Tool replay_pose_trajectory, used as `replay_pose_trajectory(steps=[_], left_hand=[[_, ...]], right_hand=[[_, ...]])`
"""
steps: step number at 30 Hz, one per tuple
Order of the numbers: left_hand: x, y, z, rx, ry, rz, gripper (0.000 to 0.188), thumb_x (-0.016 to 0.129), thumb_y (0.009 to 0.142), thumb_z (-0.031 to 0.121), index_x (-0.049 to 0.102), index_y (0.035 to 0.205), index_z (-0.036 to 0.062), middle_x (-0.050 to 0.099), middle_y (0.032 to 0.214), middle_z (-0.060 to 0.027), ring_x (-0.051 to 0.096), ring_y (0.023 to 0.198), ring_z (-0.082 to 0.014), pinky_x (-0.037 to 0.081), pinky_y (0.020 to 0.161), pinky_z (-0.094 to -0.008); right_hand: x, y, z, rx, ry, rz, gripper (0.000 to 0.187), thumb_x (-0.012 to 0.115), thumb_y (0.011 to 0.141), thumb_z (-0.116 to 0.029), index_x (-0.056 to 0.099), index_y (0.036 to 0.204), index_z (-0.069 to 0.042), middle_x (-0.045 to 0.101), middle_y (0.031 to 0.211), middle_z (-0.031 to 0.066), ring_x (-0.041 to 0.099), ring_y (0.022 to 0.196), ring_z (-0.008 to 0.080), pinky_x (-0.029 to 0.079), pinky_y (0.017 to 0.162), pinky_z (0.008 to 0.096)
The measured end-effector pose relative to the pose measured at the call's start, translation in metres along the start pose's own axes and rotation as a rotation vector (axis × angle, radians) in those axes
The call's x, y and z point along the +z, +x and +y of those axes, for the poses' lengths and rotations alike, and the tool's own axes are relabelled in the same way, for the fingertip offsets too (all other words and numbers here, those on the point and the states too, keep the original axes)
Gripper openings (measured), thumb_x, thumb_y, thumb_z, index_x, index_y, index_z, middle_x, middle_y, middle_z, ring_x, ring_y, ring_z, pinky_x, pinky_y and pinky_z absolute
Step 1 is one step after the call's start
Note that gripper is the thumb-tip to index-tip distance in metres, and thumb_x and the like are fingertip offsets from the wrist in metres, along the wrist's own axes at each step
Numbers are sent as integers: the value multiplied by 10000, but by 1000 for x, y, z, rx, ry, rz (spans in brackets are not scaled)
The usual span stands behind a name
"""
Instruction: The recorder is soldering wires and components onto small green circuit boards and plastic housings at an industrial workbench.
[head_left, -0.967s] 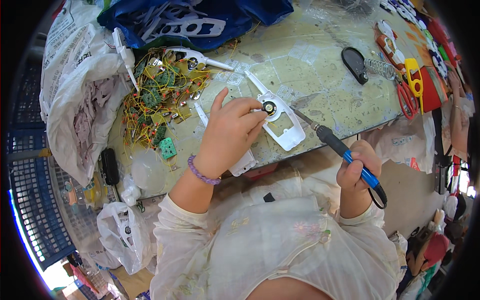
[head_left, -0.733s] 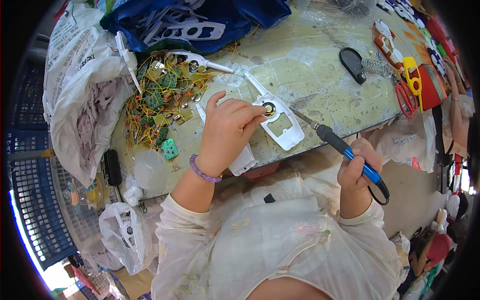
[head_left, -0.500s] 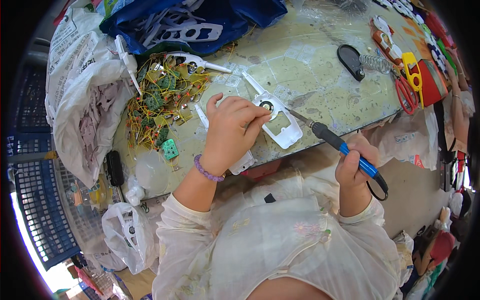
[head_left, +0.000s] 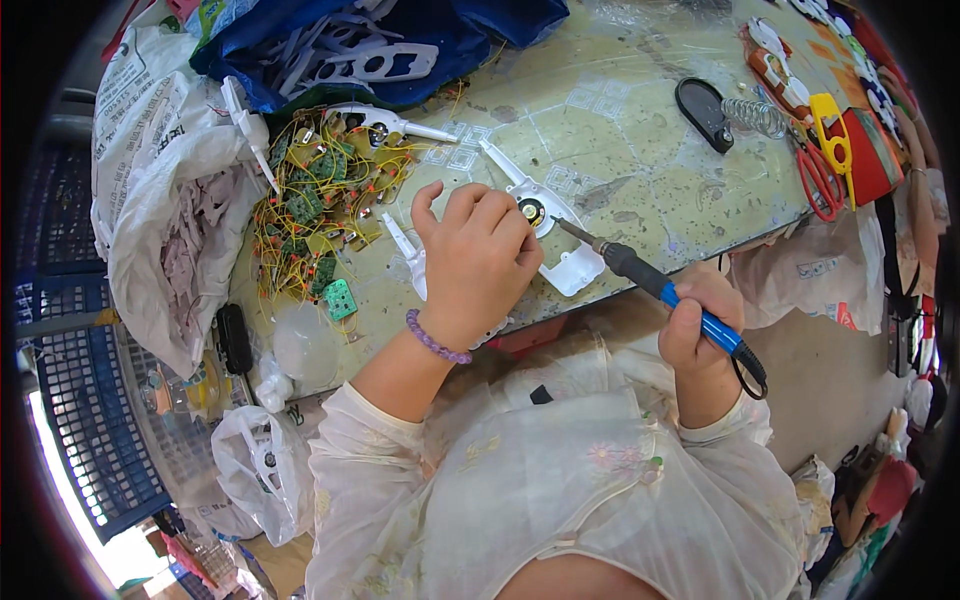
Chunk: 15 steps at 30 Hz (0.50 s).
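My right hand (head_left: pixel 703 312) grips a soldering iron (head_left: pixel 640 268) with a blue and black handle, its tip pointing left at the rim of a small round speaker (head_left: pixel 533 211). That speaker sits inside a white plastic housing (head_left: pixel 572 272) with a long narrow handle, lying face up near the table's edge. My left hand (head_left: pixel 478 262), wearing a purple bead bracelet (head_left: pixel 436 342), is over the housing's left side. Its fingers are curled together and their tips are mostly hidden, so anything pinched there cannot be made out. Another white housing piece (head_left: pixel 403 250) lies partly under this hand.
Green circuit boards with yellow wires (head_left: pixel 310 205) are heaped on the left. Behind them a blue bag (head_left: pixel 300 75) holds white housings. A white sack (head_left: pixel 150 210) stands far left. An iron stand with a coil spring (head_left: pixel 752 117), red scissors (head_left: pixel 818 182) and a yellow tool (head_left: pixel 832 140) lie right.
My left hand has turned and drawn its fingertips off the speaker, toward the housing's lower left side. The iron's tip has shifted slightly left, closer to the speaker.
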<state>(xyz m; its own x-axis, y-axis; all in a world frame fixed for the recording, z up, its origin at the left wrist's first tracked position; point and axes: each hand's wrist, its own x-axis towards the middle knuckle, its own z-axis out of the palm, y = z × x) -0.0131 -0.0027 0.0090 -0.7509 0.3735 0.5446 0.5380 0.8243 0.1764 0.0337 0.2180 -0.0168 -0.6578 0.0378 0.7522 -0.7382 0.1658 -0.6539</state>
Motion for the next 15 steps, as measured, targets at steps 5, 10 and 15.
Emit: replay_pose_trajectory(steps=[5,10,15], left_hand=[[2,0,0,10,21,0,104,655,636,79,560,670,101,549,790,-2,538,882,-192,298,917,-506],[2,-1,0,3,21,21,97,652,642,78,563,670,99,549,790,-3,538,886,-188,299,918,-499],[3,-2,0,7,33,-6,93,648,642,75,564,672,98,550,792,-5,537,885,-186,295,924,-493]], right_hand=[[3,2,2,-5,-14,-38,149,619,844,-94,521,923,-14,524,617,85,462,466,194,361,437,294],[4,1,2,1,-11,-60,148,618,846,-96,522,926,-15,528,623,84,454,461,192,357,435,295],[8,3,4,-39,-8,-42,142,612,841,-79,525,929,-10,532,626,82,449,459,188,358,435,294]])
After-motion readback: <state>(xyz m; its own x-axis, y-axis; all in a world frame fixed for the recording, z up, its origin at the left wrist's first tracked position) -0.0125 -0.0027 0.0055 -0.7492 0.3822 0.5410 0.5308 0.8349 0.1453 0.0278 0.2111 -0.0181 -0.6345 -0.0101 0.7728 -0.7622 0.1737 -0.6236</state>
